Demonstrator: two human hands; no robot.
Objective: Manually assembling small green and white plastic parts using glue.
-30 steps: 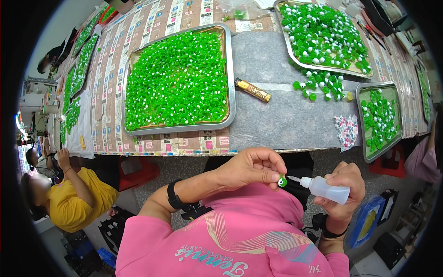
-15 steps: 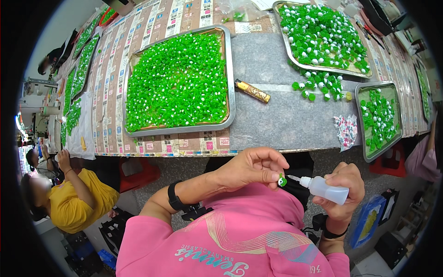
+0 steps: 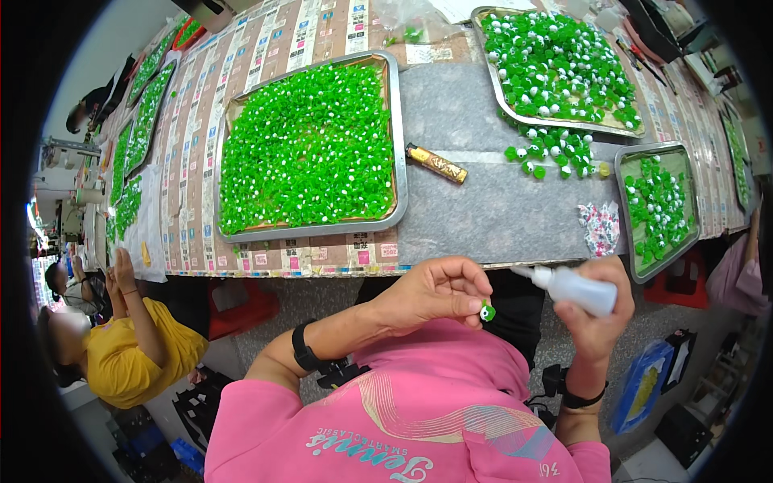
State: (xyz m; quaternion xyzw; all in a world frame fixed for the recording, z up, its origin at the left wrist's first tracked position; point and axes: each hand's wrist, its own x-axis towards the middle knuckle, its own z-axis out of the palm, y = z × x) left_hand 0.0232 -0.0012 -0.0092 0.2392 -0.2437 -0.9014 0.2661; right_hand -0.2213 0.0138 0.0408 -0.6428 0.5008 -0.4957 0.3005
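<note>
My left hand pinches a small green piece with a white eye-like ball between thumb and fingers, in front of the table's near edge. In my right hand is a translucent white squeeze bottle, its thin nozzle directed left. The bottle is slightly blurred, and its tip is apart from the green piece. Beyond my left hand, a large metal tray is covered with similar green pieces bearing small white dots.
At the far right stands a metal tray of green pieces with white balls; several lie loose before it. A smaller tray, a floral cloth and a brown-gold tube rest nearby. A person in yellow sits at left.
My right hand has raised the squeeze bottle, drawing its nozzle up and away from the green piece. My left hand still holds the piece, shifted slightly left.
</note>
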